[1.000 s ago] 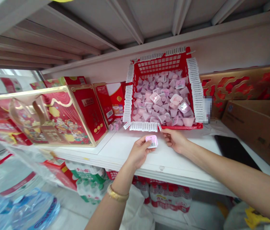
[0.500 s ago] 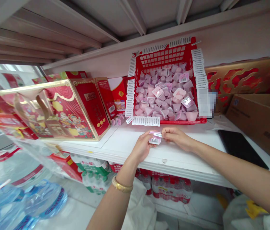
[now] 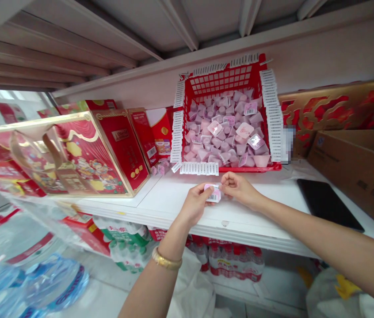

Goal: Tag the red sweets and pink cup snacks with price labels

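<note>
My left hand [image 3: 196,202] grips a small pink jelly cup [image 3: 214,197], its lid turned up and a barcode showing on it. The thumb lies over the lid's upper part. At the cup's right edge, my right hand [image 3: 238,189] has its fingers curled together in a pinch; whatever is between the fingertips is too small to make out. Just behind both hands, a red basket [image 3: 240,170] holds many pale pink and purple jelly cups [image 3: 220,132]. White sticker labels [image 3: 200,168] are stuck in rows along the basket's rim.
The hands are over a white shelf [image 3: 173,194]. Red gift boxes [image 3: 120,150] stand left; a few jelly cups [image 3: 163,168] lie beside them. On the right are a black tablet-like slab [image 3: 328,203] and a cardboard box [image 3: 356,172]. Bottled drinks [image 3: 235,260] sit below.
The white label strip between my right fingers no longer shows plainly. My right fingertips have drawn slightly up off the lid, and my left thumb now lies across it. The view has shifted slightly.
</note>
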Demonstrator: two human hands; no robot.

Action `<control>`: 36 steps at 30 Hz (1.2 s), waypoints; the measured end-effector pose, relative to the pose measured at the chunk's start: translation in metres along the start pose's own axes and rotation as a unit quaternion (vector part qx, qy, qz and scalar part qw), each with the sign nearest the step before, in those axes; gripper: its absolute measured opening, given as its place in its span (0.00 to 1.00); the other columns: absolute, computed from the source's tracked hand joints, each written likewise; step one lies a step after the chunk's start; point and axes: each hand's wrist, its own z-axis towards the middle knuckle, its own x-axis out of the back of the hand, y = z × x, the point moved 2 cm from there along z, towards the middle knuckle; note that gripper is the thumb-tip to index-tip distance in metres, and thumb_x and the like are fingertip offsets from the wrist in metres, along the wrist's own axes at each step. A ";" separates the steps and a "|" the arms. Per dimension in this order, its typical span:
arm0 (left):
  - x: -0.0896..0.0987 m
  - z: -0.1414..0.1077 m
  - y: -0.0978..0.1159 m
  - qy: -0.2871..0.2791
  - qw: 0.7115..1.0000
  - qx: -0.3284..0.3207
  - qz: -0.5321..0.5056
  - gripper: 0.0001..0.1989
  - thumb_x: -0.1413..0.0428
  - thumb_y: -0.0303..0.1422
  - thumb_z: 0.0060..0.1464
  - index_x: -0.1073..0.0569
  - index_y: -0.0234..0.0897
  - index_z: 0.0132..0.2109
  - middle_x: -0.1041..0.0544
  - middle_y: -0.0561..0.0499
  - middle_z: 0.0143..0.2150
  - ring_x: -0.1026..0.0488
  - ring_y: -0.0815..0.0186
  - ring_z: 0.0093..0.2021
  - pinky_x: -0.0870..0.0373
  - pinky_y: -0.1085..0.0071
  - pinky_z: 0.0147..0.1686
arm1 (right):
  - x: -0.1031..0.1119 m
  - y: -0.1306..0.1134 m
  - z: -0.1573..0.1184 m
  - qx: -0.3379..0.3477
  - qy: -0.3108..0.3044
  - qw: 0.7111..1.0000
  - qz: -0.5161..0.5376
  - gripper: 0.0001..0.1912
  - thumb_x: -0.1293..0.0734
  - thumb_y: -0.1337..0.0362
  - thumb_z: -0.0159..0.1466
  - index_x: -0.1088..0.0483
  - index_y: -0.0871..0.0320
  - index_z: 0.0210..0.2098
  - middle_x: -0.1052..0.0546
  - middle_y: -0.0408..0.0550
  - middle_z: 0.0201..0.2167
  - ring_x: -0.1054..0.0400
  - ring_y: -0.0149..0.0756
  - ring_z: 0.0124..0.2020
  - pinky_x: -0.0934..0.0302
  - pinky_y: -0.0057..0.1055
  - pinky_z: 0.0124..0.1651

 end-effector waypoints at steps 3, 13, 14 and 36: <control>0.001 0.000 0.000 0.002 1.000 0.002 0.006 0.17 0.34 0.40 0.39 0.22 0.33 0.35 0.23 0.50 0.28 0.29 0.68 0.28 0.32 0.73 0.27 | -0.002 0.000 0.000 0.006 -0.003 1.000 0.004 0.17 0.27 0.55 0.47 0.36 0.57 0.27 0.33 0.37 0.20 0.41 0.26 0.22 0.47 0.27 0.27; 0.000 0.001 -0.001 -0.002 1.000 0.011 0.004 0.16 0.33 0.37 0.39 0.21 0.32 0.36 0.20 0.47 0.32 0.25 0.65 0.31 0.29 0.71 0.29 | -0.004 0.002 -0.001 -0.008 -0.006 0.999 0.046 0.09 0.31 0.62 0.47 0.35 0.58 0.25 0.31 0.37 0.20 0.39 0.27 0.23 0.45 0.27 0.30; 0.000 0.001 -0.001 -0.002 1.000 0.011 0.002 0.17 0.33 0.37 0.39 0.20 0.32 0.37 0.20 0.47 0.33 0.25 0.65 0.31 0.28 0.71 0.29 | -0.004 0.002 -0.001 -0.010 -0.008 0.999 0.048 0.10 0.30 0.61 0.47 0.35 0.58 0.25 0.31 0.37 0.20 0.38 0.27 0.23 0.45 0.28 0.31; 0.001 -0.006 0.005 -0.052 0.999 0.016 -0.006 0.28 0.39 0.37 0.51 0.31 0.38 0.59 0.22 0.41 0.47 0.21 0.64 0.32 0.26 0.68 0.33 | 0.022 -0.036 0.000 -0.011 0.056 0.998 0.035 0.13 0.29 0.59 0.44 0.36 0.58 0.23 0.32 0.37 0.17 0.39 0.26 0.21 0.44 0.27 0.27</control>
